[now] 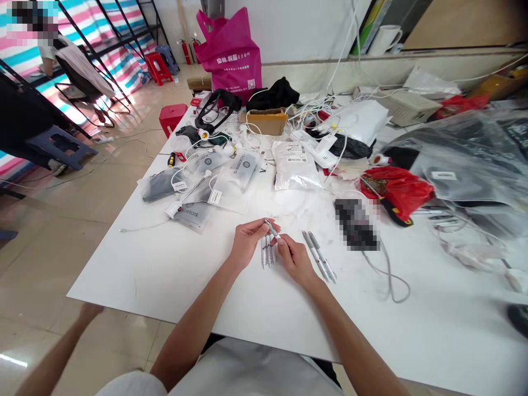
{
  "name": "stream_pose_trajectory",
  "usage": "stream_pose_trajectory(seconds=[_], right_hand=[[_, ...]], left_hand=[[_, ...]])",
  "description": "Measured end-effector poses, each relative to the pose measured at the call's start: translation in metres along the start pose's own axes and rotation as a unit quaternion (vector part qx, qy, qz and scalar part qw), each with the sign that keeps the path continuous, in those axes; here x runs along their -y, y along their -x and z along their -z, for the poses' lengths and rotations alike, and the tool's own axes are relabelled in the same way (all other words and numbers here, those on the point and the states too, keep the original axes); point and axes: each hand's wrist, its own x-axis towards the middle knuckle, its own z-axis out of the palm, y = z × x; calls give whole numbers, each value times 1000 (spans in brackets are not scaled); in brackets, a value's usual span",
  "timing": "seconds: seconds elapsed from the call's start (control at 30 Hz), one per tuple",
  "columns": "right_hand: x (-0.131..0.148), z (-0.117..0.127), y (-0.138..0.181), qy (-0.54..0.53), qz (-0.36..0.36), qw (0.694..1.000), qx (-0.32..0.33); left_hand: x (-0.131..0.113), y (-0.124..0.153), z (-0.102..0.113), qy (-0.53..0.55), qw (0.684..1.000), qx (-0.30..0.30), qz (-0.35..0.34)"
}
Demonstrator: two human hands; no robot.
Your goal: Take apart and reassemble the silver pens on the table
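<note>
Above the white table, both my hands hold one grey-and-white pen (272, 229). My left hand (248, 237) pinches its upper end between thumb and fingers. The fingers of my right hand (293, 257) are closed round its lower end. Just under the hands, several slim pens (268, 254) lie side by side on the table, partly covered by my fingers. To the right of my right hand lie a few more pens (319, 256) with grey grips, slanting and close together.
Bagged items (192, 214) and a white padded packet (296, 165) lie beyond my hands on the table (165, 286). A pixelated dark object (357, 225) with a grey cable is on the right, near a red bag (402, 190). Another person's hand (91, 312) is at the left edge.
</note>
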Motion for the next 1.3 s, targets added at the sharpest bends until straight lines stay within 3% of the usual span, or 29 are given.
stream_pose_trajectory(seconds=[0.33, 0.4, 0.53, 0.6, 0.73, 1.07, 1.17, 1.3], right_hand=[[-6, -7, -1, 160, 70, 982, -67], [-7, -7, -2, 157, 67, 982, -81], [-8, -5, -1, 130, 41, 986, -99], [-8, -4, -1, 122, 35, 987, -94], [-7, -4, 0, 109, 34, 990, -81], [-3, 0, 0, 102, 43, 992, -54], [-6, -3, -1, 105, 36, 992, -60], [-8, -4, -2, 101, 11, 993, -61]], left_hand=[[2, -3, 3, -42, 990, -134, -14], [2, -4, 3, -33, 993, -115, -25], [-4, -2, 1, -16, 1000, 19, 2], [-6, -1, 1, -19, 999, 39, 14], [-6, 0, 4, -48, 999, 4, 12], [-8, -3, 7, -36, 999, 29, 11], [-4, -4, 5, -51, 999, -17, 4], [1, -7, 6, -149, 987, -57, -18]])
